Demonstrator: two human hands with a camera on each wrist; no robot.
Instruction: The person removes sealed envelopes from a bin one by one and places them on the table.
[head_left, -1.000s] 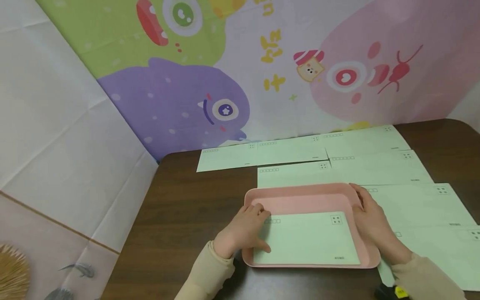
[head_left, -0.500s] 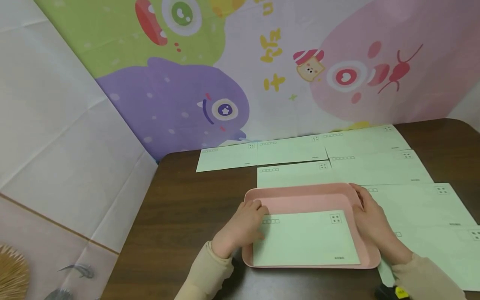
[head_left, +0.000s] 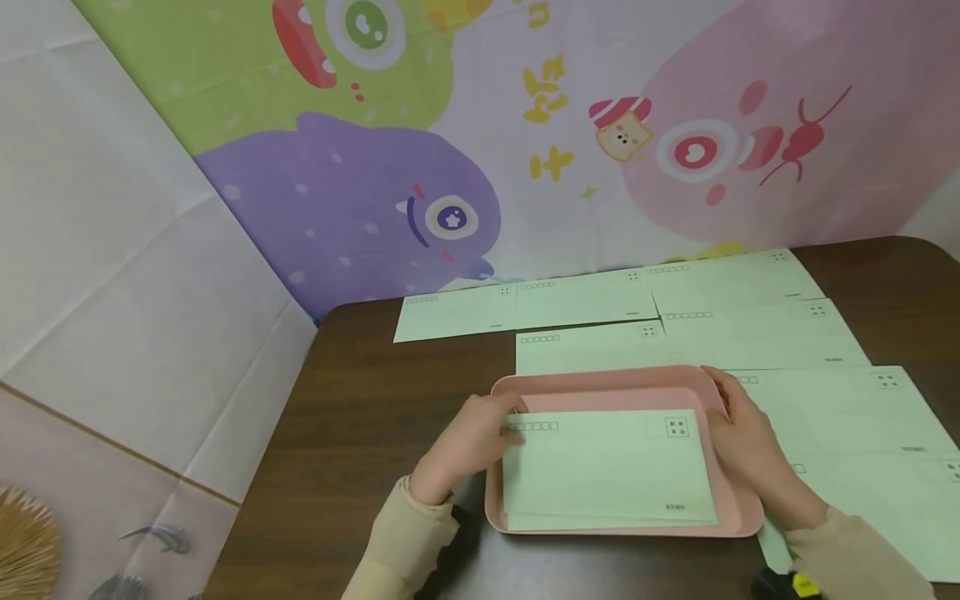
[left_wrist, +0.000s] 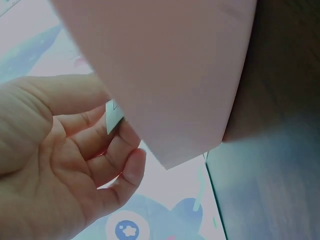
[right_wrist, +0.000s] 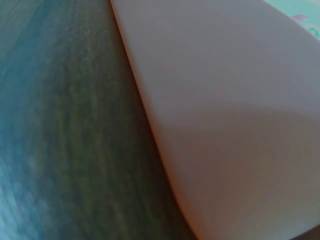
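Observation:
A pale green envelope point(head_left: 607, 471) lies askew on top of at least one more in a pink tray point(head_left: 600, 382). My left hand point(head_left: 465, 442) pinches its upper left corner between thumb and fingers. In the left wrist view that corner point(left_wrist: 113, 119) shows between the fingers of the left hand point(left_wrist: 60, 155), beside the tray wall point(left_wrist: 165, 75). My right hand point(head_left: 750, 442) grips the tray's right rim, thumb on the inner side. Only the tray's outer wall point(right_wrist: 225, 100) and tabletop fill most of the right wrist view; the right hand is out of sight there.
Several pale green envelopes point(head_left: 757, 329) lie in rows on the brown table point(head_left: 360, 400), behind and right of the tray. A black and yellow object point(head_left: 783, 583) sits at the front edge near my right sleeve. A cartoon-printed cloth point(head_left: 352, 208) hangs behind the table.
My left hand has taken the top envelope by its corner and shifted it slightly up and left, baring the edge of one beneath. The right hand keeps its hold on the tray.

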